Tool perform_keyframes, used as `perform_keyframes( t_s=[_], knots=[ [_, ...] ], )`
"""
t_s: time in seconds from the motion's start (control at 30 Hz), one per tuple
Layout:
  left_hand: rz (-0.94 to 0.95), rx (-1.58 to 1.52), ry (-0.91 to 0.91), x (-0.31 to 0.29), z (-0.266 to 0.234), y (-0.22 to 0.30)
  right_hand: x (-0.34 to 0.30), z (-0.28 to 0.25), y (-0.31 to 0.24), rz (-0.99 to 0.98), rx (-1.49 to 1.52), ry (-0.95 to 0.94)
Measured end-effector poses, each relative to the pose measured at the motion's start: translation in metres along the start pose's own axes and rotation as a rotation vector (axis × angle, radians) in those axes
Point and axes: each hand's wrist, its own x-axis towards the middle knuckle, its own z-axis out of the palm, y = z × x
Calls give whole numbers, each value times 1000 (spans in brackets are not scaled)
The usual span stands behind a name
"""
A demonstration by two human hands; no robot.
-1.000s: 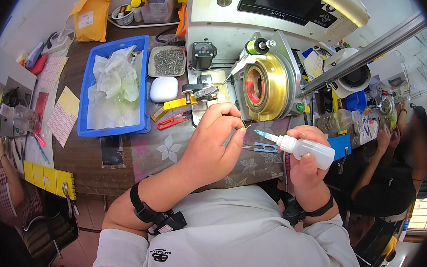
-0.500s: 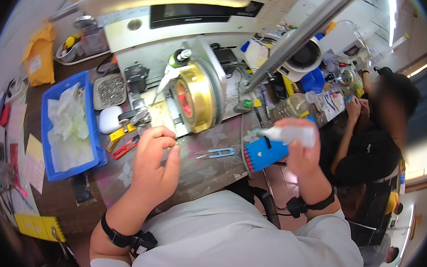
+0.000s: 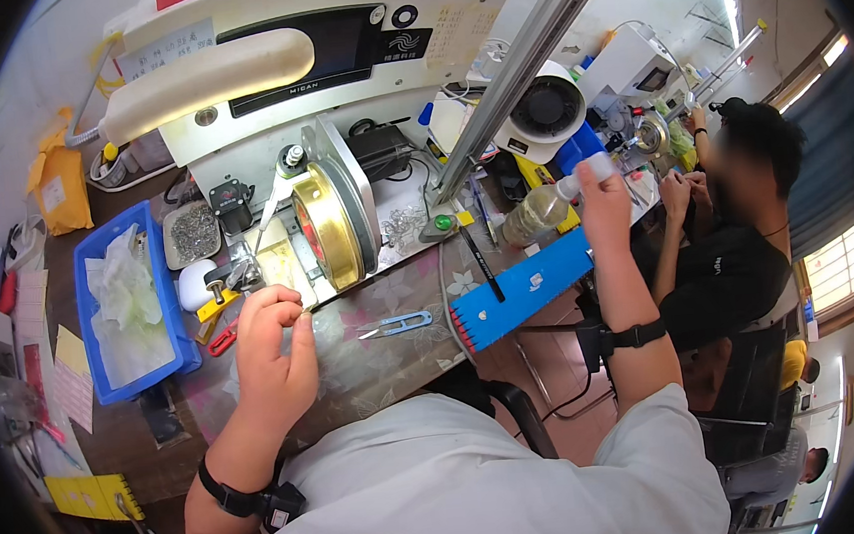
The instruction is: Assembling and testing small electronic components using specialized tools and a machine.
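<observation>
My left hand (image 3: 275, 349) is raised over the front of the bench, thumb and forefinger pinched together. A tiny thing seems to show at the fingertips, too small to name. My right hand (image 3: 608, 218) is stretched out to the far right, its fingers wrapped round a small white squeeze bottle (image 3: 598, 166), of which little shows. Just left of it leans a clear jar (image 3: 533, 216) of yellowish liquid. Blue-handled thread snips (image 3: 398, 324) lie on the bench between my hands. A blue board (image 3: 524, 289) with red teeth along one end lies at the bench edge below my right hand.
Beyond my left hand stands a machine with a gold wheel (image 3: 328, 225). A blue tray (image 3: 170, 287) with crumpled film and a dish of small metal parts (image 3: 192, 233) sit to the left. A metal post (image 3: 523, 79) slants across. A co-worker (image 3: 727, 253) sits at the right.
My right hand has moved up and away with the squeeze bottle, toward the jar. The left hand keeps its pinch in nearly the same spot over the bench. The view has shifted.
</observation>
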Motion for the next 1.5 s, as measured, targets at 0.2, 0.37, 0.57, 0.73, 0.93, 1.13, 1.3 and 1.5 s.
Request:
perform_keyframes(
  t_s=[0.2, 0.37, 0.57, 0.73, 0.93, 1.13, 1.3, 1.5],
  knots=[
    [38, 60, 17, -3, -3, -2, -54, 11, -8, -329, -31, 241],
    [-195, -120, 5, -2, -3, 2, -106, 43, -4, -531, -296, -462],
    [-167, -130, 6, -3, -3, -4, -113, 62, -2, -492, -400, -490],
    [-154, -103, 5, -3, -4, -5, -124, 33, -24, -316, -235, -679],
    [-111, -93, -6, -2, -1, -12, -152, 16, -12, 7, 469, -639],
    [-104, -64, 27, -4, -1, -12, -155, 10, 9, 38, 441, -529],
    [-119, -66, 57, -1, 0, -10, -139, 22, 14, 122, 258, -520],
    [-78, 26, 92, 0, 0, -20, -138, 19, -48, -49, 618, -606]
  ],
)
